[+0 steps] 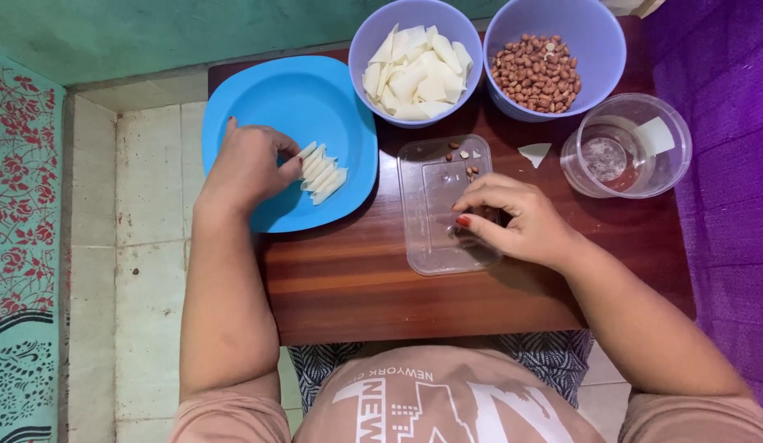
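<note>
My left hand (249, 164) rests on the blue plate (299, 98), its fingertips touching a row of small rolled white wrappers (320, 174). My right hand (513, 217) lies on a clear flat plastic lid (427, 197) with fingers curled; whether it pinches something I cannot tell. A few peanuts (466, 156) lie at the lid's far end. Behind stand a purple bowl of cut white wrapper pieces (416, 72) and a purple bowl of peanuts (537, 72).
A clear round container (628, 146) with a little liquid and a white piece sits at the right. One triangular white piece (535, 152) lies on the small brown wooden table (357, 279). Tiled floor to the left, purple cloth to the right.
</note>
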